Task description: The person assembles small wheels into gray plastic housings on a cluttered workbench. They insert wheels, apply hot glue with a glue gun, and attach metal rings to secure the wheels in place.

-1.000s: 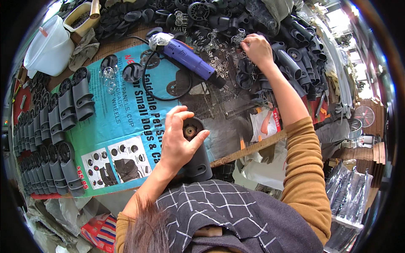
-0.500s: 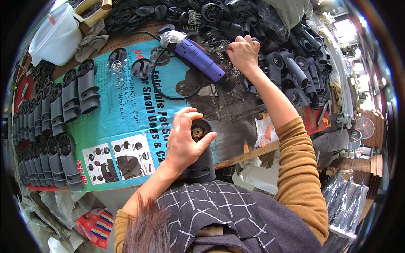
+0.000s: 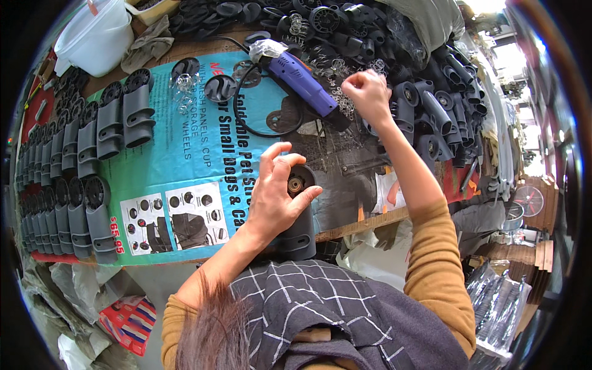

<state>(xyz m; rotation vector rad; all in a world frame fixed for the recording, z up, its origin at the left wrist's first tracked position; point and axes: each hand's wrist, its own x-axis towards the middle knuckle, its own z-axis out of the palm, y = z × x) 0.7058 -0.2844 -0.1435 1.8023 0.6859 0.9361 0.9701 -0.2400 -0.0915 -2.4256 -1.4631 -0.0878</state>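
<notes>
My left hand (image 3: 274, 196) is closed round the round end of a dark grey plastic housing (image 3: 297, 239), which lies at the table's front edge. Between thumb and fingers its round socket shows, with a brass-coloured ring in the middle. My right hand (image 3: 369, 94) is beyond it, over the near side of a heap of small metal rings and springs (image 3: 339, 71). Its thumb and fingertips are pinched together; whatever they hold is too small to make out. A purple corded power tool (image 3: 305, 83) lies just left of that hand.
Rows of similar grey housings (image 3: 135, 111) stand at the left. More loose housings (image 3: 435, 111) are piled at the right, and black plastic parts (image 3: 246, 12) at the back. Two black discs (image 3: 221, 88) lie on the printed sheet (image 3: 179, 160). A white bucket (image 3: 95, 40) stands far left.
My right hand has drawn back a little toward me from the small metal parts, its fingers pinched. My left hand keeps its hold on the housing. The view has shifted slightly.
</notes>
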